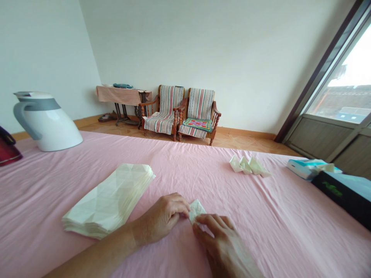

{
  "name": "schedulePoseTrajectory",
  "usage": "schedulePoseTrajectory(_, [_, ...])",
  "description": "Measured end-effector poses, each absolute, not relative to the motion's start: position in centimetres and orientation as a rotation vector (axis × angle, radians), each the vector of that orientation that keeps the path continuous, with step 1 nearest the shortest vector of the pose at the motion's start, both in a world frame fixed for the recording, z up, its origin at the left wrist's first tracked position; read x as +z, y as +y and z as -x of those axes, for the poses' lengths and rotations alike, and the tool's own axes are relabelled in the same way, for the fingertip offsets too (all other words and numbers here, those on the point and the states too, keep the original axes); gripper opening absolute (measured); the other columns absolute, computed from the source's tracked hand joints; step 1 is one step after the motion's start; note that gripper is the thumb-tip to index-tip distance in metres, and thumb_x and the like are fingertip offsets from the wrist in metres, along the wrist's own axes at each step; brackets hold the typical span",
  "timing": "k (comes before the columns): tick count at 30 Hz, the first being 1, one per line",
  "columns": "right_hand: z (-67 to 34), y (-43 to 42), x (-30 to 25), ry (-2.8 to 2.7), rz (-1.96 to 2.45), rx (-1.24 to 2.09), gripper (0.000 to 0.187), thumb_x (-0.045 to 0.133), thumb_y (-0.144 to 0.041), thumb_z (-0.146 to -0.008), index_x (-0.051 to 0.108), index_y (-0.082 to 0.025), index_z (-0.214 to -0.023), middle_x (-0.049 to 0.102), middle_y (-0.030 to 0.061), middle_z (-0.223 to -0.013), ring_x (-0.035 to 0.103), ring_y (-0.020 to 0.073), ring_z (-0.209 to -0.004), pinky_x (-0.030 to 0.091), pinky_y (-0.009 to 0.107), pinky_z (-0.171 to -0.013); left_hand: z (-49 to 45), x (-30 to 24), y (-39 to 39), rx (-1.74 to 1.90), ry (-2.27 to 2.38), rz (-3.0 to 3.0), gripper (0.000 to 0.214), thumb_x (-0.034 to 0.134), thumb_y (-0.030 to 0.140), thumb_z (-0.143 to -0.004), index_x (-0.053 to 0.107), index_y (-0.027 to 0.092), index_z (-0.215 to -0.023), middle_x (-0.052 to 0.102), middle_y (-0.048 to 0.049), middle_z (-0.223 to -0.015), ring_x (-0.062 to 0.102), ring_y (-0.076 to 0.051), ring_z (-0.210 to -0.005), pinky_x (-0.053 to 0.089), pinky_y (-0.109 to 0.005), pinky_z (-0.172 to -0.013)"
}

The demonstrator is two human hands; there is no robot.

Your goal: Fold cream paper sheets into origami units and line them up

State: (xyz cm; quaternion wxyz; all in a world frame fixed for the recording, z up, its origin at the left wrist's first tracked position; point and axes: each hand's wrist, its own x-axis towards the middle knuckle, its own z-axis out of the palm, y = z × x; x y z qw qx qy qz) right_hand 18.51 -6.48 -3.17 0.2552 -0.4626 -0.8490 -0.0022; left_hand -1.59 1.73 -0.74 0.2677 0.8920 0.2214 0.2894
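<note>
A small piece of folded pale paper lies on the pink tablecloth between my two hands. My left hand pinches its left edge with thumb and fingers together. At its lower right, my right hand grips the paper between thumb and forefinger. Part of the paper is hidden by the fingers. To the left of my left hand rests a thick stack of creased pale paper sheets. Farther back on the right stand several folded paper shapes in a row.
A white and grey thermos jug stands at the left, beside a dark red object cut off by the frame. On the right are a tissue pack and a black box. Two wooden armchairs stand beyond the table.
</note>
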Motion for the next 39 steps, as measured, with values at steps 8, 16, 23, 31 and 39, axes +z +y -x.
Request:
schedulePoseTrajectory(8, [-19.2,-6.1,-2.1,-2.036,1.277,0.401,0.044,0.038,0.001,-0.079,0.067,-0.022,-0.102,0.067,0.0062,-0.097,0.062,0.0192,-0.089,0.047,0.031,-0.078,1.6,-0.7,1.7,0.765,0.566,-2.406,0.041,0.038,-0.005,-0.079,0.071,0.018,-0.089,0.070,-0.0043,-0.089,0.062,-0.017,-0.089,0.048,-0.029,-0.084])
schedulePoseTrajectory(16, [-19.4,-5.8,-2.7,-2.175,1.301,0.283,0.051,0.043,0.000,-0.082,0.063,-0.029,-0.119,0.064,0.0072,-0.109,0.059,0.0215,-0.095,0.048,0.035,-0.078,1.6,-0.7,1.8,0.789,0.572,-2.400,0.039,0.039,-0.004,-0.081,0.071,0.017,-0.087,0.070,-0.0049,-0.089,0.063,-0.017,-0.088,0.048,-0.028,-0.083])
schedulePoseTrajectory(23, [-18.9,-6.1,-2.4,-2.277,1.282,0.103,0.039,0.052,-0.005,-0.086,0.066,-0.029,-0.113,0.066,0.0062,-0.108,0.060,0.0221,-0.093,0.048,0.034,-0.075,1.0,-0.9,1.6,0.873,0.767,-2.328,0.025,0.048,0.005,-0.087,0.069,0.018,-0.092,0.068,-0.0053,-0.094,0.062,-0.018,-0.090,0.048,-0.029,-0.083])
schedulePoseTrajectory(31, [-18.2,-6.0,-2.4,-2.196,1.170,0.239,0.029,0.048,-0.001,-0.087,0.068,-0.022,-0.091,0.068,0.0055,-0.096,0.060,0.0195,-0.089,0.049,0.030,-0.075,-0.2,-1.0,1.8,0.814,1.081,-2.248,0.011,0.065,0.023,-0.084,0.074,0.021,-0.090,0.064,-0.0051,-0.087,0.057,-0.023,-0.092,0.044,-0.034,-0.084])
schedulePoseTrajectory(39, [-18.1,-5.6,-4.3,-2.156,1.062,0.270,0.030,0.048,0.001,-0.083,0.065,-0.021,-0.093,0.065,0.0058,-0.099,0.059,0.0180,-0.087,0.051,0.027,-0.073,-0.7,-0.7,1.7,0.794,1.022,-2.046,0.006,0.061,0.019,-0.082,0.066,0.015,-0.080,0.066,-0.0014,-0.076,0.059,-0.016,-0.073,0.046,-0.025,-0.068])
